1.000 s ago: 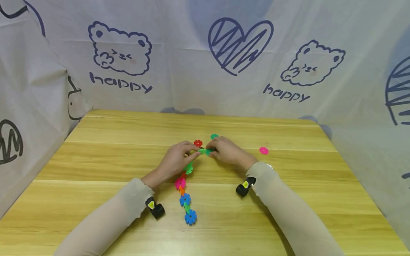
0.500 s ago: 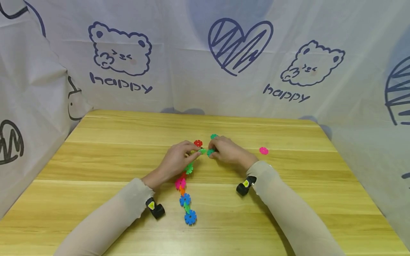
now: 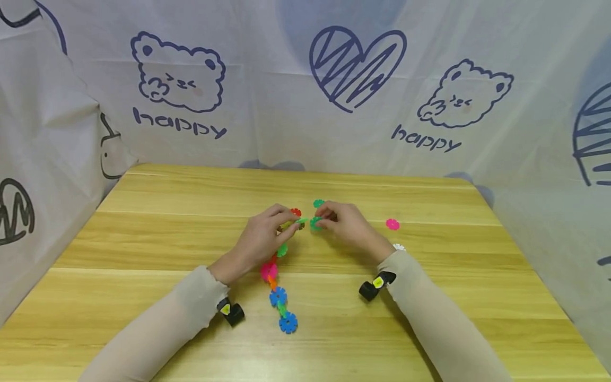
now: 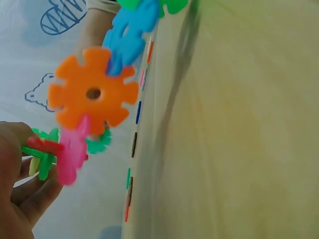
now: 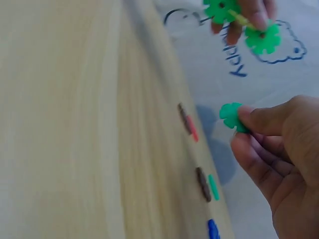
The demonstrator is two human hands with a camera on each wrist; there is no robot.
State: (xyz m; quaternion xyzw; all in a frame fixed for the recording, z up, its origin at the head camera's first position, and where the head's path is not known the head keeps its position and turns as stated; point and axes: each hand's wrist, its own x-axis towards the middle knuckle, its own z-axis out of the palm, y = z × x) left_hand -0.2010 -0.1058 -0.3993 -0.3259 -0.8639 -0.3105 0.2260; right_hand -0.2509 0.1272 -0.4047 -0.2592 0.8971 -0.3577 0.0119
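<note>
My left hand (image 3: 260, 236) pinches one end of a chain of notched plastic snowflake discs. A light green disc (image 5: 263, 39) sticks out at its fingertips. The chain hangs toward the near side, through a pink disc (image 4: 72, 154) and an orange disc (image 4: 94, 92) to a blue disc (image 3: 288, 322) at its bottom end. Between thumb and fingers, my right hand (image 3: 353, 225) pinches a single teal-green disc (image 5: 231, 116). A small gap separates it from the chain's light green end. Fingers hide part of the chain near the left hand.
Loose discs lie on the wooden table (image 3: 429, 307): a red disc (image 3: 296, 212) and a teal disc (image 3: 319, 203) behind the hands, a pink disc (image 3: 393, 224) and a white disc (image 3: 399, 247) at right. A printed cloth (image 3: 286, 132) hangs behind the table.
My right hand has drawn slightly right and turned, and its teal disc stands apart from the chain's end. The left hand has tilted the light green disc; the chain's bottom has swung slightly right.
</note>
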